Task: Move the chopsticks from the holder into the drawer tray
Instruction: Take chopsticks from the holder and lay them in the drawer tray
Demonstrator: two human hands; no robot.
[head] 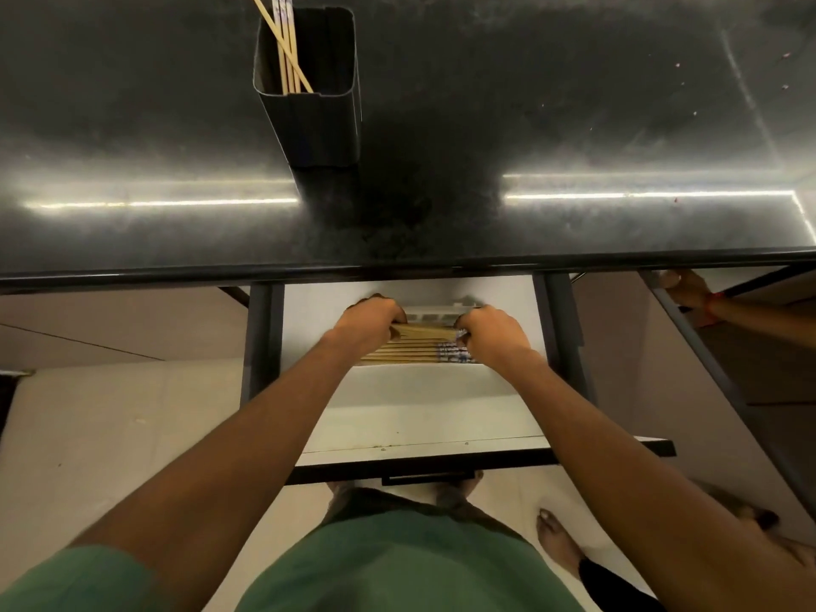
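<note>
1. Step in hand: placing. A bundle (415,346) of chopsticks lies crosswise in the tray (435,318), centre of the frame, patterned ends to the right. Whether it rests fully on the tray floor I cannot tell; the hands cover both ends.
2. Left hand (371,320): fingers curled round the bundle's plain left end, gripping it.
3. Right hand (490,333): fingers curled over the patterned right end, gripping it.
4. Tray: white, at the back of the open drawer (419,417), just below the counter edge. Its far rim shows between the two hands.
5. Holder (318,121): dark, rectangular, upright on the counter (574,125), upper left of the frame. A few chopsticks (289,59) stand in it, one leaning across the others, so the task looks partly done.
6. Next move, as a judgement: loosen both grips so the bundle settles flat, draw the hands toward the bottom of the frame, then reach up to the holder for the rest.
7. In the way: the counter edge overhangs the tray, so the hands likely need to come out toward the drawer front before rising. The leaning stick may snag its neighbours when pulled.
8. Drawer handle (426,477): dark bar on the front, lower centre, untouched.
9. Other things: another person's hand (684,289) at the right edge below the counter, and a bare foot (556,545) at lower right, both well apart from the tray.
</note>
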